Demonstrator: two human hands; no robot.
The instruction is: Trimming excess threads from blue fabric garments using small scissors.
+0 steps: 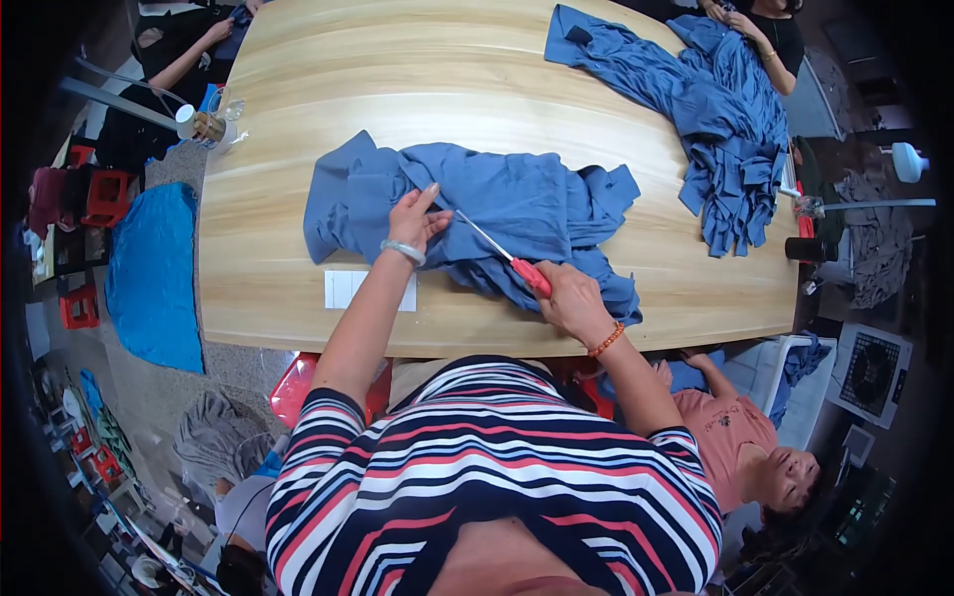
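A blue cloth garment (512, 194) lies bunched across the wooden table in front of me, its broad flat end to the left. My left hand (419, 217) rests on it with fingers curled, pinching a fold near the middle. In my right hand (574, 303) is a screwdriver-like tool (529, 273), with a red handle and a long thin metal shaft. The shaft slants up and left over the cloth, and its tip comes close to my left fingers. Whether the tip touches the fabric I cannot tell.
White paper (344, 288) lies partly under my left forearm. More blue garments (730, 129) cover the table's far right, where a co-worker's hands (735, 22) handle one. Cups (189, 121) stand at the left edge. Another person (730, 427) sits close by at my right.
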